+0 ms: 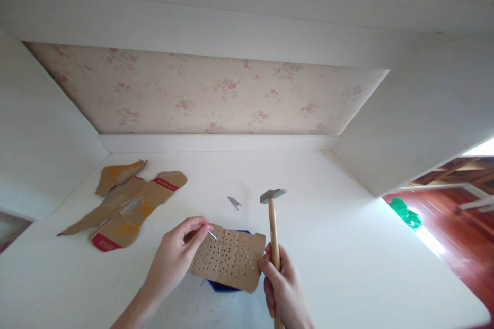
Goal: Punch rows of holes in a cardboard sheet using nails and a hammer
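A nail (212,235) is pinched between the thumb and fingers of my left hand (183,241), its free end over a piece of cardboard (227,254) dotted with rows of small holes. Several pale round spots, perhaps nail heads, show on the cardboard's right part. Beneath the cardboard, a dark blue object (224,286) shows at its edges; the rest of it is hidden. My right hand (281,280) is wrapped round the wooden handle of a hammer (273,216), held upright with its metal head at the top, beside the cardboard's right edge.
A few loose nails (234,202) lie on the white tabletop (328,247) beyond the cardboard. Torn cardboard scraps (127,205) lie at the left. White panels stand on both sides, and floral wallpaper (216,92) covers the back. A green bag-like thing (405,213) is at the right, over the reddish floor.
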Available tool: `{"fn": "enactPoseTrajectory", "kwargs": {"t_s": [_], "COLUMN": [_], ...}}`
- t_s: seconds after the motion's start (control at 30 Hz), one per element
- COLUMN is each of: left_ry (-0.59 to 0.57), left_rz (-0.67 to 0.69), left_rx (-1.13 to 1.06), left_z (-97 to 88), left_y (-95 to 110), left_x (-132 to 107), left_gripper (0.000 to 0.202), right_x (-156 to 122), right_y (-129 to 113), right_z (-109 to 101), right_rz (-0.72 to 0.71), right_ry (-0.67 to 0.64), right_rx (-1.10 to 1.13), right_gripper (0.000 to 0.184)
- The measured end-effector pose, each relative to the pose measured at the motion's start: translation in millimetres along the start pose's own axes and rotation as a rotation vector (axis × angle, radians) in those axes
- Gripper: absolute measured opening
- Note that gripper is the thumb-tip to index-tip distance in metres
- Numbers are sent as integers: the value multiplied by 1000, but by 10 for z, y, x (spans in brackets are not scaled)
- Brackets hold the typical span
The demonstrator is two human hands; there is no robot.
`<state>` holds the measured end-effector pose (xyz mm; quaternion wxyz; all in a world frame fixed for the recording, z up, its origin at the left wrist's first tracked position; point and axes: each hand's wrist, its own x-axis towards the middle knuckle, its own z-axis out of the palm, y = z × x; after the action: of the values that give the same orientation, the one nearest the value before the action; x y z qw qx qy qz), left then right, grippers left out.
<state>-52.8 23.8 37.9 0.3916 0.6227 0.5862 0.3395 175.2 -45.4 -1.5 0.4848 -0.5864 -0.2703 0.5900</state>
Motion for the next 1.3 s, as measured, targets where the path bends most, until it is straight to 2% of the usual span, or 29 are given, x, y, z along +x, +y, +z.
{"fn": "enactPoseTrajectory", "kwargs": {"t_s": [0.17,0.33,0.4,0.53,0.63,0.7,1.1,1.3], "left_ry": [64,253,244,58,-8,-30,-17,-23], "left_rz": [94,503,589,595,571,548,584,686], "left_rx": [88,298,290,168,157,171,194,223], "left_z": [29,58,136,421,612,676,719,722], "left_y": [-25,106,188,297,286,259,238,261], "left_x": [-35,-127,-189,-287,-285,-262,-256,-249], "left_gripper": [27,15,11,11,10,10,10,16], "right_x": [26,66,90,151,187,198,187,184], "right_y": [19,3,-24,-80,-106,-112,-138,-149], "right_z": [-17,-32,-41,-51,-50,-52,-57,-59], "right_rz": [-12,-19,-25,-58,-84,-90,-99,-107], "right_ry": [-4,-23,-32,-30,-46,-55,-54,-56], "right_rx": [-4,-40,-67,-116,-132,-141,-160,-170], "right_gripper": [32,24,23,21,16,13,12,12]}}
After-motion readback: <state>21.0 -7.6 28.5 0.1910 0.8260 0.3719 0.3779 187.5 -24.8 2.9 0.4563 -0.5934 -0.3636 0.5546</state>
